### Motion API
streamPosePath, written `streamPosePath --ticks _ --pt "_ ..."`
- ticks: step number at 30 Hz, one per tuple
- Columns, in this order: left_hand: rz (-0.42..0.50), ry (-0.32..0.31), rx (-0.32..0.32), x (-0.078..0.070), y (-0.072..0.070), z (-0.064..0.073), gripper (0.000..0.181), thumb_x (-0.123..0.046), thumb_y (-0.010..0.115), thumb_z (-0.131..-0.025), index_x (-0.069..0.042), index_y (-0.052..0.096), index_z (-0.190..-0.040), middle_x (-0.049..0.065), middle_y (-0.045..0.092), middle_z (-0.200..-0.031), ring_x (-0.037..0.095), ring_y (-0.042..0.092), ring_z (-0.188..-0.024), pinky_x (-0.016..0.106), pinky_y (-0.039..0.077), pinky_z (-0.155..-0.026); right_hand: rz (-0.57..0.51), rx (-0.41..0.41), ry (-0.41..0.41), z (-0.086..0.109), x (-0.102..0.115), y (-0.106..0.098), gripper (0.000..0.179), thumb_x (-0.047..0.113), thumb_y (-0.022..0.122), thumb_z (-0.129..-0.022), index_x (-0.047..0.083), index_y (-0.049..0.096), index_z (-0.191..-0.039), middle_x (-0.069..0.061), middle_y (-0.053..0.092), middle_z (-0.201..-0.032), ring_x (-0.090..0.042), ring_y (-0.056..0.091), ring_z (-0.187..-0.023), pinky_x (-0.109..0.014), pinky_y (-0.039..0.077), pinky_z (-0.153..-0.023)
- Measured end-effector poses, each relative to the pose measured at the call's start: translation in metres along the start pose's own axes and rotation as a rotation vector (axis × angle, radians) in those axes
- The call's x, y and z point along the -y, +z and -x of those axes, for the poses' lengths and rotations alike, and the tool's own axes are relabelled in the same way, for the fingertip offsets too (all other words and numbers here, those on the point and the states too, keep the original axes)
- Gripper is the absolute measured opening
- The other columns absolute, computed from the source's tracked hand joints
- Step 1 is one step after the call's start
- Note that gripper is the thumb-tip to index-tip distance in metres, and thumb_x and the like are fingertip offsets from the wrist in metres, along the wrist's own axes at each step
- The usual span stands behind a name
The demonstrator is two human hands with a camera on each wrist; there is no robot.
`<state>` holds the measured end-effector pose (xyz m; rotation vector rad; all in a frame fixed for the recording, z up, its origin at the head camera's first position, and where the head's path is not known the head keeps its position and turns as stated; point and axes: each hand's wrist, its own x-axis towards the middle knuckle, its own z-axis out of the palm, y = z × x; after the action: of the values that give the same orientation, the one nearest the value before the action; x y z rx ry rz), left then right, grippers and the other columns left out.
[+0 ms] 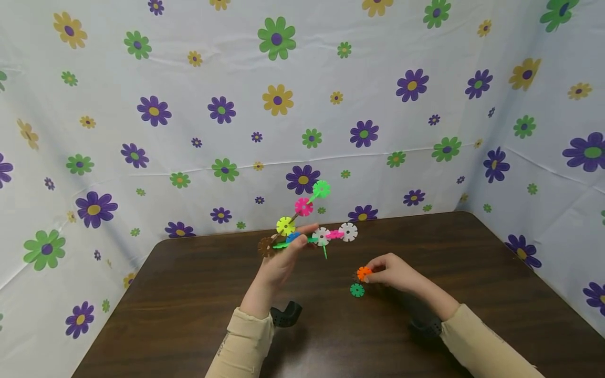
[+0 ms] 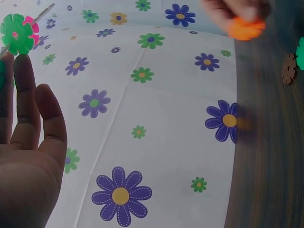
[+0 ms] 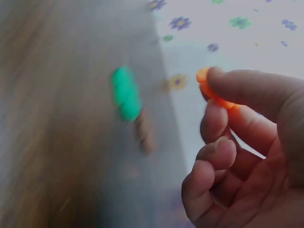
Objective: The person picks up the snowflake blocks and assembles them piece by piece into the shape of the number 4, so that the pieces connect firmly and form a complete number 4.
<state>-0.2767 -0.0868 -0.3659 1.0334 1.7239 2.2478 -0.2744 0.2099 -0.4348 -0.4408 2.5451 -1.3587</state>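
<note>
My left hand (image 1: 279,265) holds up a branching chain of notched plastic discs. One branch rises through a brown disc (image 1: 266,247), a yellow disc (image 1: 285,226) and a pink disc (image 1: 304,207) to a bright green disc (image 1: 321,189). The other runs right past a blue disc (image 1: 292,238), partly hidden by the thumb, to a white end disc (image 1: 349,231). Between thumb and index finger my right hand (image 1: 392,273) pinches an orange disc (image 3: 213,92). Just left of and below it lie a green disc (image 1: 357,290) and a brown disc (image 2: 288,69) on the table.
The dark wood-grain table (image 1: 198,299) ends at a white flower-print cloth (image 1: 246,126) hanging behind and at the right side. Black wrist mounts sit under both forearms, the left mount (image 1: 287,315) and the right mount (image 1: 427,327).
</note>
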Motion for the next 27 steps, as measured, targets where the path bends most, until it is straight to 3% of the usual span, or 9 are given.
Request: streamPosePath --ticks 5,8,11,15,21,27 --pt "-0.007 -0.006 -0.017 0.001 -0.001 0.001 0.035 -0.047 0.06 -0.093 -0.026 0.066 -0.12 0.009 0.054 -0.135 0.024 0.053 -0.108 0.044 0.03 -0.105 -0.085 -0.012 -0.074 -0.002 0.032 0.004 0.019 0.02 0.068 -0.091 0.002 0.073 -0.097 -0.015 0.068 -0.085 -0.018 0.047 -0.057 -0.026 0.044 -0.051" --pt "-0.013 -0.007 -0.021 0.002 -0.002 0.0 0.036 -0.048 0.06 -0.093 -0.026 0.066 -0.12 0.006 0.055 -0.134 0.026 0.053 -0.107 0.049 0.027 -0.107 -0.149 0.002 -0.124 -0.001 0.051 0.01 0.019 0.016 0.066 -0.092 -0.001 0.072 -0.098 -0.018 0.068 -0.086 -0.021 0.056 -0.063 -0.03 0.052 -0.059" --pt "-0.024 -0.029 -0.02 0.002 -0.001 0.0 0.055 -0.051 0.059 -0.093 -0.009 0.062 -0.129 0.015 0.049 -0.14 0.023 0.052 -0.109 0.053 0.022 -0.109 -0.179 0.001 -0.155 -0.001 0.067 0.015 0.018 0.015 0.066 -0.093 -0.002 0.071 -0.099 -0.015 0.067 -0.084 -0.025 0.06 -0.066 -0.037 0.056 -0.063" --pt "-0.04 -0.056 -0.021 0.001 0.001 0.0 0.079 -0.054 0.058 -0.092 0.011 0.046 -0.135 0.019 0.045 -0.142 0.02 0.051 -0.11 0.052 0.022 -0.108 -0.204 -0.011 -0.153 0.002 0.081 0.02 0.021 0.017 0.067 -0.092 -0.002 0.07 -0.1 -0.011 0.068 -0.082 -0.028 0.065 -0.067 -0.04 0.057 -0.064" --pt "-0.035 -0.045 -0.012 0.0 0.002 -0.001 0.077 -0.053 0.057 -0.093 0.009 0.046 -0.136 0.006 0.053 -0.132 0.02 0.054 -0.105 0.052 0.025 -0.107 -0.247 -0.001 -0.143 0.006 0.094 0.025 0.023 0.019 0.068 -0.091 -0.002 0.071 -0.098 -0.012 0.068 -0.078 -0.026 0.066 -0.066 -0.033 0.056 -0.061" --pt "-0.034 -0.022 -0.019 0.003 0.002 -0.002 0.072 -0.048 0.059 -0.094 0.011 0.049 -0.133 0.014 0.055 -0.133 0.02 0.058 -0.097 0.053 0.033 -0.103 -0.285 0.019 -0.16 0.007 0.1 0.026 0.023 0.018 0.069 -0.091 -0.003 0.071 -0.099 -0.014 0.068 -0.077 -0.025 0.066 -0.065 -0.035 0.057 -0.063"
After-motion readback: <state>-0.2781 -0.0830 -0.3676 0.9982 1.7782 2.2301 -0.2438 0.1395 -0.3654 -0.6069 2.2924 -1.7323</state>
